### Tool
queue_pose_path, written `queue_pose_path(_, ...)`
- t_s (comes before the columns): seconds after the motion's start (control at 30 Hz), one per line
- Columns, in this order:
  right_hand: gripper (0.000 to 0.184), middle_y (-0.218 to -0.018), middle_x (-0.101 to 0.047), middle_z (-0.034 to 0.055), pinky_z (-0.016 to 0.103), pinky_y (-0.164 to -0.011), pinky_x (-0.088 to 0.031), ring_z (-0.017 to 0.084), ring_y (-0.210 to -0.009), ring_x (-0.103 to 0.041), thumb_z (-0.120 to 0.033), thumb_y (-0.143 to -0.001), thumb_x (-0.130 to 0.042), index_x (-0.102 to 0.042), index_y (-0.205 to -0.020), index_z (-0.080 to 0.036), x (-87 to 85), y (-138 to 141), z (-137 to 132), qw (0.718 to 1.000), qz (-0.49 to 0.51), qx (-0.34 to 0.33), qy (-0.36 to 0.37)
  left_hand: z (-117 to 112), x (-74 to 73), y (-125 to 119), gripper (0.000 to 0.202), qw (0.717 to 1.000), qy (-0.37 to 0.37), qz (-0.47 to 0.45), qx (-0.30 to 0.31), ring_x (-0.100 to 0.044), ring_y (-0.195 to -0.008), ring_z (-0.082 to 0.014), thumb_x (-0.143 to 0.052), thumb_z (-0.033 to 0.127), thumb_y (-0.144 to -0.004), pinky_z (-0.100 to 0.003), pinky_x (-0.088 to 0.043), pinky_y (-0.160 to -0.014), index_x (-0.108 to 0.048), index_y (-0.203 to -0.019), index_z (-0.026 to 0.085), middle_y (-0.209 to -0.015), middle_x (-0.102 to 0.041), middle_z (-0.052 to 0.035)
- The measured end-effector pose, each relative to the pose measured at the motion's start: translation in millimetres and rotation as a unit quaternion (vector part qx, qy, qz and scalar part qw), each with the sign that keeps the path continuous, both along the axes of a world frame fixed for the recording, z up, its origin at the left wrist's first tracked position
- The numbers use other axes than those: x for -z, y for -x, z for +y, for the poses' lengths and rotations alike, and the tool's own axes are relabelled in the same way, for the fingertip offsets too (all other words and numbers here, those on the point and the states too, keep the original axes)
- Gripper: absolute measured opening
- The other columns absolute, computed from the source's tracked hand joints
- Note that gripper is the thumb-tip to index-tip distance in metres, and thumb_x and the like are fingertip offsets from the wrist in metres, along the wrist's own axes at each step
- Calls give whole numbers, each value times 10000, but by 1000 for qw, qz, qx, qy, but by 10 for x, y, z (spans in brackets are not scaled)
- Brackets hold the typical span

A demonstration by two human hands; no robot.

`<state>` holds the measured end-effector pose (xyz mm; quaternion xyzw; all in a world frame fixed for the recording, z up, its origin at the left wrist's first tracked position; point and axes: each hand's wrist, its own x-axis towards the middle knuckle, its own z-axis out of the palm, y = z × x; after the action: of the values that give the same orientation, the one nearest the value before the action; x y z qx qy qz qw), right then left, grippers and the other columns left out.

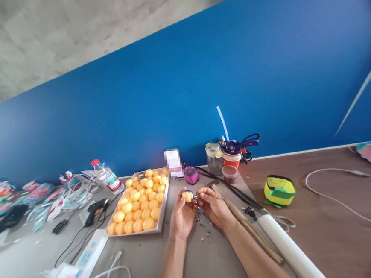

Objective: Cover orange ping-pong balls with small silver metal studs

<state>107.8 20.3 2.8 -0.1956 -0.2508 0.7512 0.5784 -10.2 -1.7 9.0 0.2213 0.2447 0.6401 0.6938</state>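
Note:
In the head view, my left hand [182,216] is closed around an orange ball [187,196], which looks like a ping-pong ball with small shiny pieces on its right side. My right hand [214,205] is beside it, thumb and fingertips pinched together close to the ball. Whatever those fingertips hold is too small to make out. Small shiny metallic bits [198,217] lie on the table beneath and between my hands. Left of my hands stands a shallow box [160,226] filled with many orange balls [144,202].
A purple box [191,175], a clear jar [214,158], a small round tub [230,174] and a tool cup [232,159] stand behind. Thin sticks [250,228] and a white roll [287,251] lie right. At left are a glue gun [95,211], a bottle [108,177] and a power strip [86,262].

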Motion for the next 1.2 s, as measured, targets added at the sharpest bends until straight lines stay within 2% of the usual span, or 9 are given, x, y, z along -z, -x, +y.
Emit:
queue_pose_path(0.17, 191, -617, -575, -31, 238, -566, -384, 90, -537, -471, -282, -610, -756, -618, -704, -187, 6, -5, -30, 999, -14, -19, -27, 9, 26, -17, 403, 1000, -18, 10, -5, -552, -727, -114, -669, 277, -727, -263, -434, -688, -561, -1113, 227, -870, -586, -16)
queue_pose_path(0.3, 172, -677, -595, -19, 234, -572, -377, 90, -561, -470, -279, -621, -749, -631, -709, -191, 37, -17, -20, 999, -25, 7, -44, 0, 34, -33, 406, 999, -28, 22, -16, -576, -799, -147, -660, 292, -737, -308, -437, -761, -553, -1126, 246, -867, -591, -15)
queue_pose_path(0.37, 162, -684, -593, -20, 237, -577, -385, 88, -558, -464, -281, -633, -740, -629, -712, -194, 47, -29, -15, 999, -24, 8, -47, -3, 32, -41, 414, 999, -27, 29, -15, -577, -797, -143, -673, 266, -721, -297, -435, -751, -553, -1117, 248, -860, -591, -9)
queue_pose_path(0.53, 170, -630, -567, -33, 244, -555, -400, 91, -529, -457, -288, -632, -737, -626, -725, -199, 37, -18, -12, 999, -16, -15, -45, 0, 14, -49, 229, 997, -44, 55, -9, -531, -678, -101, -668, 236, -721, -226, -390, -606, -593, -929, 179, -793, -571, -6)
queue_pose_path(0.63, 173, -631, -567, -34, 244, -542, -396, 91, -523, -455, -288, -620, -742, -628, -714, -199, 37, 9, -3, 999, -19, -14, -39, 0, 1, -42, 153, 995, -59, 82, -12, -517, -670, -98, -655, 235, -732, -219, -378, -591, -590, -848, 159, -775, -561, -8)
queue_pose_path(0.9, 179, -627, -582, -30, 228, -541, -369, 81, -524, -455, -283, -597, -760, -634, -683, -189, 21, -3, -9, 999, -30, -5, -37, 12, 15, -37, 289, 994, -40, 91, -36, -559, -772, -122, -694, 245, -690, -257, -430, -731, -590, -954, 190, -851, -599, -10)
queue_pose_path(1.07, 171, -636, -592, -31, 229, -538, -371, 75, -515, -456, -262, -598, -764, -639, -689, -188, 16, -14, -30, 999, -19, -14, -25, -3, 2, -83, 331, 993, -29, 103, -42, -566, -758, -128, -705, 223, -682, -267, -436, -717, -563, -981, 216, -836, -599, 1)
queue_pose_path(1.2, 199, -616, -577, -41, 214, -523, -356, 58, -490, -439, -253, -589, -773, -634, -712, -181, 30, -5, -27, 999, -17, -19, -21, 8, 12, -82, 271, 993, -29, 99, -60, -553, -722, -112, -715, 201, -671, -244, -423, -680, -572, -901, 188, -804, -590, 4)
